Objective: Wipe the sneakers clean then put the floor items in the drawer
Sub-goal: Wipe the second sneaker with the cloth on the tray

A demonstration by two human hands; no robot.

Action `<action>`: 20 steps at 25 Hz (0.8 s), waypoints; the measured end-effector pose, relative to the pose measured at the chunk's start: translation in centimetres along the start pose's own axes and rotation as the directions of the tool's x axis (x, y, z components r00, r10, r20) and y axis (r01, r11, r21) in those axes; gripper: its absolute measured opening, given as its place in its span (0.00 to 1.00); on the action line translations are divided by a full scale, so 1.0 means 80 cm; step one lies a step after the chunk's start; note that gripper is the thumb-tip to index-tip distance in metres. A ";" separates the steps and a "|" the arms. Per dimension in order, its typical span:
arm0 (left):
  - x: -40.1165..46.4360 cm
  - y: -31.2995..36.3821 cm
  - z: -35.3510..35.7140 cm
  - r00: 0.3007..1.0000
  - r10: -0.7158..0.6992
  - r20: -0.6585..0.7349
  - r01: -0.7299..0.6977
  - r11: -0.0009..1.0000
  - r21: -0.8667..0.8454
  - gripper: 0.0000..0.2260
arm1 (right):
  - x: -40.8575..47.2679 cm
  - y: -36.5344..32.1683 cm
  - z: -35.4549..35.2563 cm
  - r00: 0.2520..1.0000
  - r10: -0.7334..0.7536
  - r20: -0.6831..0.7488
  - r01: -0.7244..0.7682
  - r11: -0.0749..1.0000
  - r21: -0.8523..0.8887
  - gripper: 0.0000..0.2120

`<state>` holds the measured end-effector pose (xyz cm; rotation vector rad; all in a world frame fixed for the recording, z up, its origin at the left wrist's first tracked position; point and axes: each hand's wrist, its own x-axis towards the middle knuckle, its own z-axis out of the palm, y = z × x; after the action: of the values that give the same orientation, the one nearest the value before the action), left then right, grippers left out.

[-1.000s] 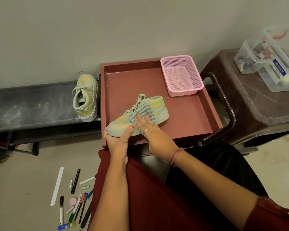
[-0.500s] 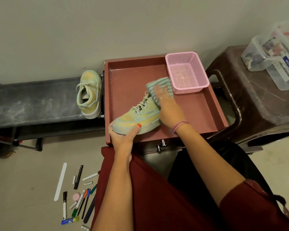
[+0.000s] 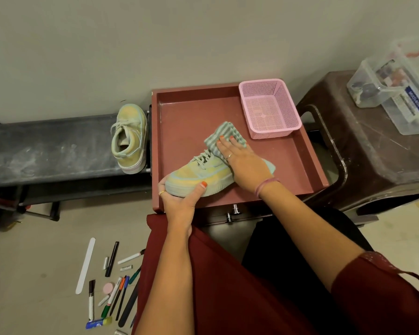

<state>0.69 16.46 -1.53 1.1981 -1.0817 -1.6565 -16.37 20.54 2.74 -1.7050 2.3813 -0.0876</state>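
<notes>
A pale green and yellow sneaker (image 3: 198, 175) lies in the open reddish drawer (image 3: 179, 122), toe toward me. My left hand (image 3: 179, 201) grips its toe, thumb on top. My right hand (image 3: 242, 163) presses a striped green cloth (image 3: 224, 137) flat against the sneaker's heel end, fingers straight. The second sneaker (image 3: 128, 139) stands on the dark low bench (image 3: 46, 151) to the left. On the floor at lower left lie several pens and markers (image 3: 116, 286), a white strip (image 3: 85, 264), a pink round piece (image 3: 108, 287) and a blue tube (image 3: 98, 323).
A pink mesh basket (image 3: 271, 110) sits in the drawer's back right corner. A brown plastic stool (image 3: 373, 160) at right carries clear plastic boxes (image 3: 397, 85). Drawer knobs (image 3: 232, 212) show below the drawer front. My lap in red and black cloth fills the foreground.
My right hand slid the cloth from the sneaker's side near the toe back to its heel end. My left hand kept its grip on the toe.
</notes>
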 end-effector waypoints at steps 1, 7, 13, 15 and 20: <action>0.000 -0.001 0.000 1.000 -0.001 0.002 0.001 1.000 0.000 0.29 | 0.000 -0.014 0.004 1.000 0.031 -0.003 -0.030 0.997 0.067 0.36; 0.000 -0.002 -0.003 1.000 -0.001 0.011 0.001 1.000 0.001 0.30 | -0.045 -0.023 0.015 0.973 -0.233 0.006 0.226 0.949 0.219 0.39; -0.001 -0.002 -0.004 1.000 -0.006 0.014 0.006 1.000 -0.012 0.32 | -0.024 -0.044 0.014 0.999 0.032 0.011 -0.034 0.979 0.200 0.38; -0.001 -0.002 -0.004 1.000 0.003 0.018 -0.003 1.000 -0.006 0.32 | -0.037 -0.065 0.010 0.989 -0.135 0.060 0.113 0.954 0.279 0.38; -0.002 -0.003 -0.003 0.999 -0.008 0.034 0.008 1.000 0.009 0.32 | -0.036 -0.014 0.016 1.000 0.004 -0.027 0.000 0.989 0.149 0.42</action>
<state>0.90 16.63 -1.75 1.1855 -1.1071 -1.6855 -14.15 22.97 2.12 -1.6426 2.3312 -0.2823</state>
